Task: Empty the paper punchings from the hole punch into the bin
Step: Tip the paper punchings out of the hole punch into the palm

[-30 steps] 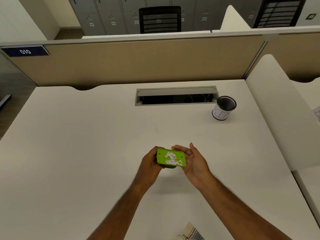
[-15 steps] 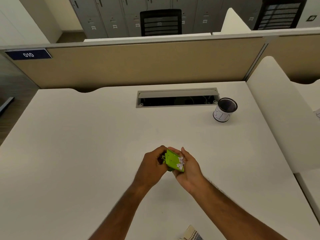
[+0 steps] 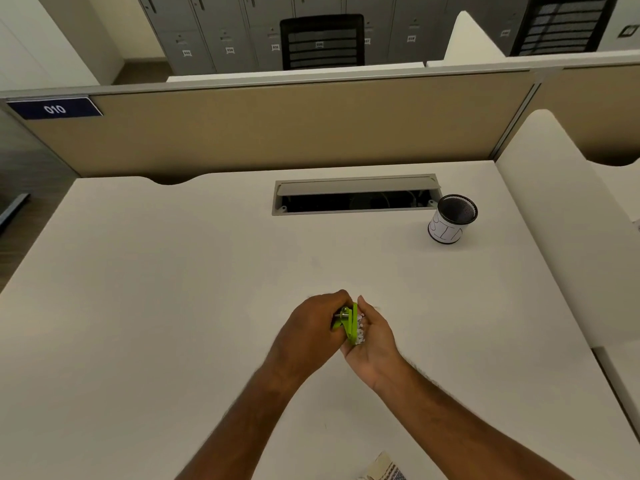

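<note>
Left hand [image 3: 313, 327] tips hole punch [image 3: 349, 323] against cupped right hand [image 3: 375, 336].

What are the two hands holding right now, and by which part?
The left hand grips the small lime-green plastic hole punch by its body, tipped on edge. The right hand cups white paper punchings.

Your left hand [image 3: 313, 327] hides most of the hole punch [image 3: 349, 323]; a patterned item [image 3: 384, 470] is cut off at the bottom edge.
</note>
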`<control>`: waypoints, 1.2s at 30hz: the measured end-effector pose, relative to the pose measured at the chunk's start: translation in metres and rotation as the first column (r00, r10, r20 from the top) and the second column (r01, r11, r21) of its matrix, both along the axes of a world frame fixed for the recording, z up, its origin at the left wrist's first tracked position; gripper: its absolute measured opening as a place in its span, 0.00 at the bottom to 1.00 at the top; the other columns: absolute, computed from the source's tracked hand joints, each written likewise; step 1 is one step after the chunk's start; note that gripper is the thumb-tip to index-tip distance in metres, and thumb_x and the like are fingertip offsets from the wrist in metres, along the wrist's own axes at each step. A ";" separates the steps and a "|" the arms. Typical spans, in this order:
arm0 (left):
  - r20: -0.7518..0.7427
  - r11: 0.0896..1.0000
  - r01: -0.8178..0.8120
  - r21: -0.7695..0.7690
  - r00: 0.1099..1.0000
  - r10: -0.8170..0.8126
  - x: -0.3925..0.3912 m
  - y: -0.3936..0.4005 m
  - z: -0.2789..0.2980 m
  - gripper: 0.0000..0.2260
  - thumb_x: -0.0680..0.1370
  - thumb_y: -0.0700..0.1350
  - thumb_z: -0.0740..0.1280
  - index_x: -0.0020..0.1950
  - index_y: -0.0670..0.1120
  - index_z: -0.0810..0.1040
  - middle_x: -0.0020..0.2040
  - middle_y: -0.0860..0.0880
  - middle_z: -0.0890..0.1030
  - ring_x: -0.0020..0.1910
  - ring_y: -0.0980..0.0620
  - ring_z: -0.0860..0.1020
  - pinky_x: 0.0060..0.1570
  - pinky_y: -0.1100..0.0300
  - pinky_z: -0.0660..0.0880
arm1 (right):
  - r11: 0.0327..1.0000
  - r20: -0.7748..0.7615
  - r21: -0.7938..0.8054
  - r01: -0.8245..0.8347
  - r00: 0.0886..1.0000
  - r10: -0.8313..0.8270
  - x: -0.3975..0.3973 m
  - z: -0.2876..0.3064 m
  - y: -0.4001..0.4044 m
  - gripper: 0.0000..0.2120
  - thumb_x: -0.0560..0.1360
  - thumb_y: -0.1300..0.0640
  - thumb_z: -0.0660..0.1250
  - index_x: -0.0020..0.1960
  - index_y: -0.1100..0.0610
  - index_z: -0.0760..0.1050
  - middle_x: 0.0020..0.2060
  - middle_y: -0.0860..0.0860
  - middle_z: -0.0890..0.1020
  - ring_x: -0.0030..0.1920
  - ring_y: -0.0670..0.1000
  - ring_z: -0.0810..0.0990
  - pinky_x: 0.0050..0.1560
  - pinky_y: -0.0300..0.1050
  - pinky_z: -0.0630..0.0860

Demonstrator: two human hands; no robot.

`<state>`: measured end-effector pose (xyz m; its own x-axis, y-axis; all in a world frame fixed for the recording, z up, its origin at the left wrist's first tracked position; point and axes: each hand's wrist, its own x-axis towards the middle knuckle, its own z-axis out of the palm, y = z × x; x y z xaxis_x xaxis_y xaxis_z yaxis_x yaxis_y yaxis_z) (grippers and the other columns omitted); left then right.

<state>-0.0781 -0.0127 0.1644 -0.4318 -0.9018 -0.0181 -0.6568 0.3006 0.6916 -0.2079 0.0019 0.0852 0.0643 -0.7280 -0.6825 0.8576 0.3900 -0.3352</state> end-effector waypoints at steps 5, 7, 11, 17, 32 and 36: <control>0.091 0.994 0.059 -0.096 0.995 -0.050 -0.007 0.001 0.010 0.05 0.78 0.38 0.68 0.51 0.46 0.80 0.41 0.52 0.79 0.41 0.54 0.70 0.42 0.62 0.67 | 1.000 -0.006 -0.009 -0.012 1.000 0.012 0.002 -0.002 -0.002 0.20 0.85 0.50 0.64 0.45 0.59 0.88 0.41 0.58 0.89 0.38 0.54 0.89 0.39 0.47 0.87; 0.122 0.989 0.066 -0.129 0.991 -0.051 -0.010 0.001 0.013 0.06 0.77 0.36 0.67 0.50 0.46 0.79 0.40 0.51 0.79 0.40 0.52 0.69 0.41 0.60 0.66 | 1.000 -0.007 -0.008 -0.012 1.000 0.012 0.003 -0.002 -0.003 0.23 0.85 0.50 0.62 0.40 0.57 0.89 0.39 0.56 0.88 0.38 0.53 0.89 0.38 0.47 0.87; 0.182 0.979 0.085 -0.188 0.982 -0.050 -0.015 0.002 0.018 0.07 0.75 0.36 0.67 0.49 0.44 0.80 0.41 0.46 0.83 0.39 0.48 0.72 0.41 0.53 0.71 | 0.999 0.005 -0.008 -0.038 0.999 0.038 0.004 0.001 -0.003 0.27 0.86 0.51 0.59 0.35 0.56 0.88 0.35 0.54 0.87 0.35 0.51 0.89 0.36 0.44 0.85; 0.309 0.955 0.162 -0.248 0.948 -0.081 -0.025 0.006 0.023 0.09 0.68 0.32 0.75 0.44 0.44 0.82 0.35 0.46 0.82 0.33 0.44 0.79 0.34 0.49 0.77 | 0.999 -0.008 0.010 -0.051 0.999 0.051 0.005 0.002 0.001 0.27 0.84 0.52 0.60 0.29 0.55 0.85 0.30 0.53 0.84 0.32 0.49 0.87 0.34 0.42 0.83; 0.437 0.929 0.245 -0.277 0.893 -0.105 -0.030 0.009 0.016 0.17 0.54 0.40 0.87 0.35 0.50 0.83 0.27 0.54 0.80 0.23 0.53 0.77 0.26 0.63 0.74 | 0.999 -0.028 0.031 -0.040 0.999 0.041 0.008 0.000 0.012 0.22 0.88 0.55 0.55 0.40 0.57 0.79 0.35 0.55 0.82 0.40 0.53 0.81 0.48 0.51 0.75; 0.377 0.940 0.219 -0.263 0.920 -0.109 -0.027 0.011 0.011 0.13 0.61 0.36 0.83 0.38 0.48 0.83 0.29 0.51 0.81 0.25 0.51 0.78 0.28 0.59 0.76 | 0.997 -0.037 0.017 -0.073 0.997 0.073 0.006 0.000 0.012 0.20 0.87 0.56 0.56 0.41 0.58 0.78 0.36 0.56 0.82 0.44 0.54 0.80 0.51 0.52 0.74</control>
<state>-0.1050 -0.0019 0.1755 -0.5891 -0.8060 0.0584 -0.7632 0.5786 0.2876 -0.2017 0.0137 0.0853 0.0914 -0.7118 -0.6964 0.8136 0.4566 -0.3599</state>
